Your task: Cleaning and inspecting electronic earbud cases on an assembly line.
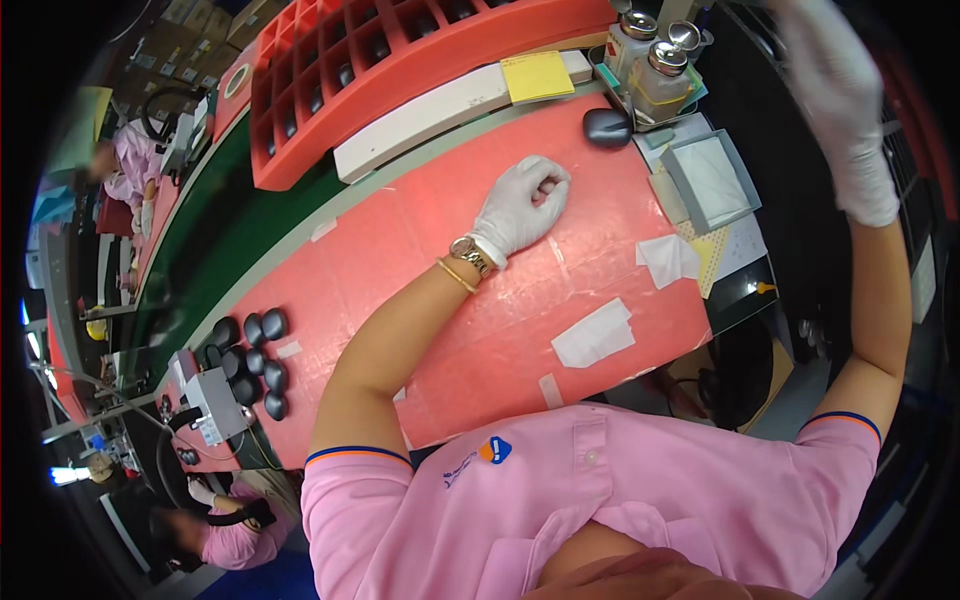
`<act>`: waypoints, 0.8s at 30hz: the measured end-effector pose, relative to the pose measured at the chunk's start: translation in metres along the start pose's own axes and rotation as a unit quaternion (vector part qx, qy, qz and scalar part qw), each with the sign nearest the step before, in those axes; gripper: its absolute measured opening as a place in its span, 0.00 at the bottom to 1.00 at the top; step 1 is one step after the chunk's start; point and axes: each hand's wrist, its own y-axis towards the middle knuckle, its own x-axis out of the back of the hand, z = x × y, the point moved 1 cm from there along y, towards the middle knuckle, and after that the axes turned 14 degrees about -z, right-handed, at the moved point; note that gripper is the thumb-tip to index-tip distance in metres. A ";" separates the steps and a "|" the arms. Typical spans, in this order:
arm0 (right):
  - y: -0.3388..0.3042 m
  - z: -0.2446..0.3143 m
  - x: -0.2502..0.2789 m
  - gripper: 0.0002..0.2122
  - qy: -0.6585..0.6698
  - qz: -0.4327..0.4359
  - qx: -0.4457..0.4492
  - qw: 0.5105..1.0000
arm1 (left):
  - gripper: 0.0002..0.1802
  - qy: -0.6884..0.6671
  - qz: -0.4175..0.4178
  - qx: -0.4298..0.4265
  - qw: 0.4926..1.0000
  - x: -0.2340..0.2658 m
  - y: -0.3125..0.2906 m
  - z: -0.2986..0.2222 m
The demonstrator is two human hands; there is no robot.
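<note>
My left hand [522, 205], in a white glove, rests on the red work mat [440, 340]. Its fingers curl in toward the thumb, and nothing shows between them. A wristwatch [470, 253] and a bangle are on that wrist. Closest to this hand, toward the back right, lies a black rounded piece shaped like a computer mouse [607, 128]. My right hand [835, 95], also gloved in white, is raised at the far right, away from the mat. Its fingertips run out of view at the upper edge, so what they do is hidden.
A red compartment rack [400, 60] with black pieces stands at the back, behind a white bar carrying yellow sticky notes [536, 77]. Metal-capped bottles [662, 80] and a grey tray [712, 182] sit at right. Several black mouse-shaped pieces [254, 328] cluster left. Two co-workers [245, 530] are beyond.
</note>
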 end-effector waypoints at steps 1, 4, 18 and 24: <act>-0.015 0.030 -0.022 0.14 -0.099 0.138 0.041 0.985 | 0.05 0.003 0.001 -0.003 1.000 0.002 -0.001 0.000; -0.041 0.122 -0.094 0.20 -0.131 0.289 0.154 0.936 | 0.05 -0.002 0.004 -0.004 1.000 -0.003 0.001 0.000; -0.105 0.135 -0.073 0.15 0.004 0.253 -0.128 0.959 | 0.03 0.007 -0.014 -0.100 0.995 -0.007 -0.005 0.000; -0.099 0.020 0.135 0.19 -0.372 -0.102 -0.283 0.878 | 0.02 -0.005 -0.031 -0.062 0.998 0.000 -0.007 0.000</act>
